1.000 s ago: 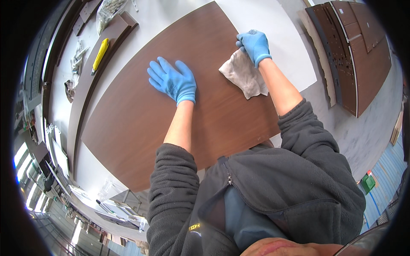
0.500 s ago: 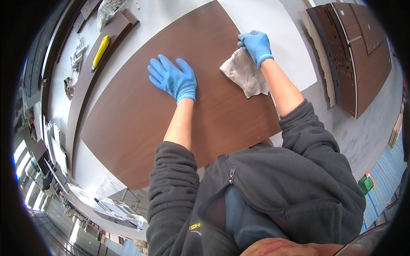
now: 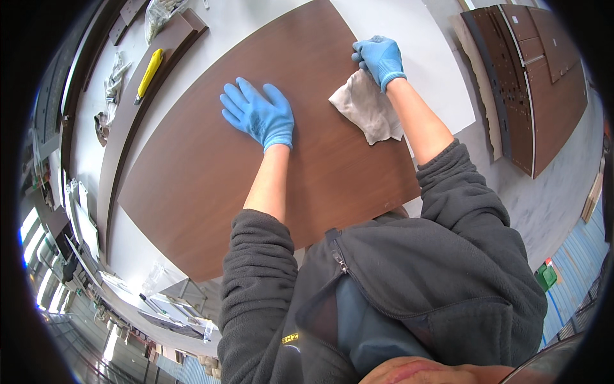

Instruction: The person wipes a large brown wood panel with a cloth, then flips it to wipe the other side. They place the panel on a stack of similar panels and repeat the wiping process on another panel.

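Note:
A large brown board (image 3: 307,173) lies in front of me on a white work surface. My left hand (image 3: 261,116), in a blue glove, rests flat on the board with its fingers spread. At the board's far right edge, my right hand (image 3: 380,59), gloved the same, has its fingers curled together; what they hold, if anything, is hidden. Just below the right hand a crumpled whitish cloth (image 3: 366,109) lies across the board's right edge, its upper corner close to the wrist and partly covered.
To the left, a yellow utility knife (image 3: 149,73) lies on a long brown strip (image 3: 131,121). Clear plastic bags (image 3: 115,86) lie beyond it. Stacked brown panels (image 3: 537,89) stand at the right. A green object (image 3: 546,276) is at the lower right.
My right hand has shifted slightly away from me along the board's edge, while the cloth stays nearly in place. My left hand has barely moved.

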Tool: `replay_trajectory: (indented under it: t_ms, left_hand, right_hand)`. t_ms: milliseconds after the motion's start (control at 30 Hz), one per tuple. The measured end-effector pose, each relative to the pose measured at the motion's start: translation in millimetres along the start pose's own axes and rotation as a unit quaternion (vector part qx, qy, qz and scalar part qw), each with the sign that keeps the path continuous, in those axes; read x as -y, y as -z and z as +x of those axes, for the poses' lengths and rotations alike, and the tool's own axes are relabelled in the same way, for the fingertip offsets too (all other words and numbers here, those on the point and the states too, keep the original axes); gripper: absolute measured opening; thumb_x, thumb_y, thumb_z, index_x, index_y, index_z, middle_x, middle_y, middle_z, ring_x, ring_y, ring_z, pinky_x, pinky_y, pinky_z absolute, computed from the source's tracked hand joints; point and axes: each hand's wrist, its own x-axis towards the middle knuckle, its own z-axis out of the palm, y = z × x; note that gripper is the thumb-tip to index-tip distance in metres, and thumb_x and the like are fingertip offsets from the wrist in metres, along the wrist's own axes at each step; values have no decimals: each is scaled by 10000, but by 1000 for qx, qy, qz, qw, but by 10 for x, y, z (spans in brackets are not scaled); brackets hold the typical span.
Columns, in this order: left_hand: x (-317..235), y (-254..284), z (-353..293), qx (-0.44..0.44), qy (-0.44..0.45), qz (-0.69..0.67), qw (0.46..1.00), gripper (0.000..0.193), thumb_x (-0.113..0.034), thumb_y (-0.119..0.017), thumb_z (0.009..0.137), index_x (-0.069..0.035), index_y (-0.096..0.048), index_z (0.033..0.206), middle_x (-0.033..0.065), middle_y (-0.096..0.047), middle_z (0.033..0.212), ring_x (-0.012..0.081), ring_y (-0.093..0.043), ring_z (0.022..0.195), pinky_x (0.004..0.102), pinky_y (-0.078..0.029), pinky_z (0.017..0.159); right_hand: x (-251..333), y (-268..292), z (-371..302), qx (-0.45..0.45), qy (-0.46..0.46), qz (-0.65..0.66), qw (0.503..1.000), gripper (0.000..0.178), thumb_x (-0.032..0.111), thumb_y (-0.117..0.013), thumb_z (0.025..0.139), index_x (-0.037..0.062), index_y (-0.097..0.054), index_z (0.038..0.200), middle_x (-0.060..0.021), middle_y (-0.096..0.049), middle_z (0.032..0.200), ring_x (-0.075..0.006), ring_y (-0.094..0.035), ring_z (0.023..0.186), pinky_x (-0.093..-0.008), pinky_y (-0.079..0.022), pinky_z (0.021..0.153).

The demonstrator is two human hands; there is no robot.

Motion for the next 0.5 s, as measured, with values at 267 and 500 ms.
replay_trajectory:
  t_ms: [267,500]
  left_hand:
    - [10,-6,-9,-2,-3,-4,1000,663,-386,-639,992,3,-556,1522,279,-463,1630,480,-372,1536,642,-221,1260]
    - [-9,10,13,8,2,2,1000,646,-380,-638,994,13,-566,1503,281,-469,1621,479,-380,1527,632,-236,1253]
  right_hand:
    - [-69,-4,28,0,-3,34,999,82,75,-736,967,29,-709,905,-64,-730,783,-85,-623,595,-238,-503,519]
    - [-27,-24,88,-7,7,33,999,82,94,-737,964,21,-711,936,-60,-733,785,-90,-608,582,-246,-491,514]
